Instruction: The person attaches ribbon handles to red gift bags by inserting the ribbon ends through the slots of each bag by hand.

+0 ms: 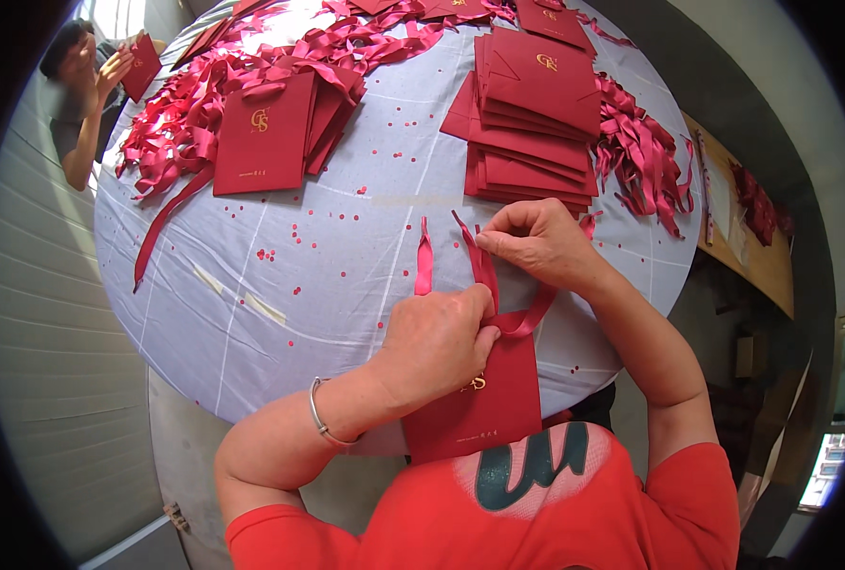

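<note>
Head view: one flat, dark red paper bag with a gold emblem [504, 399] lies at the near edge of the round table, its bottom end right up by the red T-shirt [394, 532].
Left hand: the left hand [437, 347] has its fingers curled over the top of the bag, thumb on the front. Looks like a firm hold, though what's under those knuckles is hidden.
Right hand: the right hand [529, 239] has a narrow thumb-and-finger pinch, seemingly on an end of the shiny, crimson satin ribbon [539, 309].
Ribbon: it loops from near the right wrist down to the left thumb. I'd watch for twists there and smooth it flat before pulling.
Ribbon tips: a narrow, crimson ribbon end with a dark tip [424, 255] sticks up past the left knuckles. Don't snag that one, imo.
Pull: go gently, with the left thumb bracing the paper; a hard yank could crease or tear the top edge.
Loose stuff: the stacked dark red paper bags [537, 90] sit just beyond the right hand, so mind the elbow. Small red paper dots [267, 255] litter the pale blue-grey tablecloth [346, 294].
</note>
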